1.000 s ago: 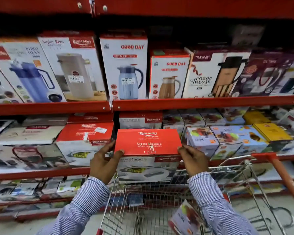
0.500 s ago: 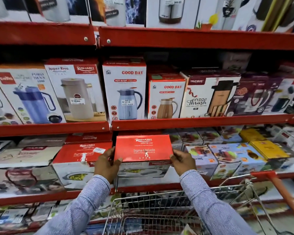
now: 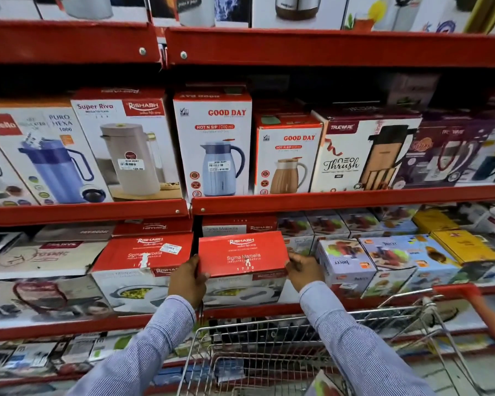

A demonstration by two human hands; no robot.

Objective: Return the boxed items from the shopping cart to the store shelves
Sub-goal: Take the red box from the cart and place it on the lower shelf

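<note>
Pushed deeper onto the shelf (image 3: 269, 308) than a moment ago, the red-topped box (image 3: 242, 257) is gripped at both ends by left hand (image 3: 187, 281) and right hand (image 3: 305, 270), long axis left-right, front facing outward.

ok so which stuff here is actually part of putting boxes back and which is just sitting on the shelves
In the job:
- red Rishabh box, gripped by left hand and right hand
- shopping cart
- red shelf under the box

Just there:
- Good Day flask boxes
- Juicer boxes
- yellow boxes
</note>
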